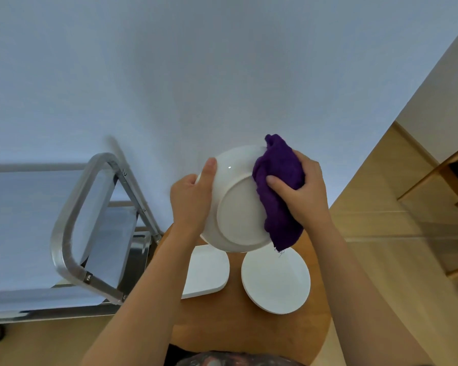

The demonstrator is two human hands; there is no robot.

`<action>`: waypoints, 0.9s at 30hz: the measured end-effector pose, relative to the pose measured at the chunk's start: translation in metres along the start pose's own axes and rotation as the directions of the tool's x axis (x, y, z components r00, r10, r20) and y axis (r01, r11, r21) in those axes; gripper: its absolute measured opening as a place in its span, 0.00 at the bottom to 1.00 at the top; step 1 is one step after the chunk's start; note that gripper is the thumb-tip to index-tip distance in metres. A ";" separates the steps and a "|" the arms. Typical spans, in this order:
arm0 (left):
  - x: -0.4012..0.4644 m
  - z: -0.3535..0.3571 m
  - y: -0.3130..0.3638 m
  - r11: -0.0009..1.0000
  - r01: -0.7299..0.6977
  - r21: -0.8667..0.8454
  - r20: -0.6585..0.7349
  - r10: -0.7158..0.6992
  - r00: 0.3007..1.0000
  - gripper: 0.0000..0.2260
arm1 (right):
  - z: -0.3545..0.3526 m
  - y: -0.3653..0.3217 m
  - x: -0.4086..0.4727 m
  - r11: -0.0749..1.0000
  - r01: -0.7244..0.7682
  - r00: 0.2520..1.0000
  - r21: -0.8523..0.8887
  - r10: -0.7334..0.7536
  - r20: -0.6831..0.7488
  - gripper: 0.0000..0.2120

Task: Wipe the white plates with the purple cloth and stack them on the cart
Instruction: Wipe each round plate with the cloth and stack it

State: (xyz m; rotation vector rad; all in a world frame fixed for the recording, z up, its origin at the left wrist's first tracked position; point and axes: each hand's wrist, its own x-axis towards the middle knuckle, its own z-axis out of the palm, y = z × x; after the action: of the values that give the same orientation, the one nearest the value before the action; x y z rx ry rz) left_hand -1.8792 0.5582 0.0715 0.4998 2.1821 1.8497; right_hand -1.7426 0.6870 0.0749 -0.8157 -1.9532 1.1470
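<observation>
While held tilted above the round wooden worktop (249, 326), underside toward the camera, white plate (238, 207) gripped at its left rim by left hand (191, 199), thumb curled over the edge. Right hand (299, 191) clenched on the purple cloth (278, 188), bunched and pressed against the plate's right side, loose end hanging below the rim. Beneath, on the worktop, a rounded-square white plate (209, 273), partly hidden by the left forearm, and beside it a short stack of round white plates (275, 281), top edge covered by the held plate. To the left, steel cart (72, 233), cut off by the frame, shelves hard to make out. No readable writing anywhere.
</observation>
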 end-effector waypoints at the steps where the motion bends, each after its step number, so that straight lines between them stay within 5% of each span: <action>1: 0.002 -0.002 0.000 0.999 0.036 -0.019 -0.012 -0.036 0.999 0.27 | -0.002 0.004 -0.003 0.997 -0.040 0.999 0.071 0.039 0.018 0.25; 8: -0.004 0.002 0.001 0.876 0.387 -0.287 -0.012 -0.407 0.913 0.23 | 0.016 0.023 -0.023 0.831 -0.334 0.910 0.445 0.408 -0.079 0.29; 11: -0.007 -0.007 -0.001 0.804 0.526 -0.277 0.351 -0.425 0.834 0.24 | -0.001 0.026 -0.019 0.746 -0.414 0.877 0.522 0.481 0.008 0.22; 13: -0.005 -0.019 -0.001 0.794 0.593 -0.133 0.627 -0.396 0.671 0.30 | -0.015 0.026 -0.012 0.761 -0.443 0.880 0.474 0.471 0.065 0.20; 15: -0.005 -0.025 -0.006 0.743 0.655 -0.136 0.768 -0.339 0.544 0.30 | -0.019 0.024 -0.009 0.767 -0.473 0.871 0.433 0.481 0.099 0.19; 16: -0.006 -0.024 -0.008 0.709 0.681 -0.183 0.784 -0.313 0.536 0.30 | -0.017 0.023 -0.009 0.761 -0.485 0.864 0.431 0.495 0.098 0.18; 23: -0.035 0.018 -0.006 0.678 0.628 -0.382 0.562 -0.369 0.740 0.17 | 0.027 0.024 -0.041 0.723 -0.513 0.778 0.462 0.619 -0.104 0.08; 27: -0.058 0.037 -0.008 0.893 0.401 -0.202 0.436 -0.285 0.854 0.08 | 0.060 0.013 -0.064 0.612 -0.527 0.706 0.591 0.701 -0.096 0.14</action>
State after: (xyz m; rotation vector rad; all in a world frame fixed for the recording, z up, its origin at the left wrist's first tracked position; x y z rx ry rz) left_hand -1.8130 0.5669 0.0552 0.3507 1.5818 1.6521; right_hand -1.7552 0.6149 0.0261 -1.3264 -0.9759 1.7230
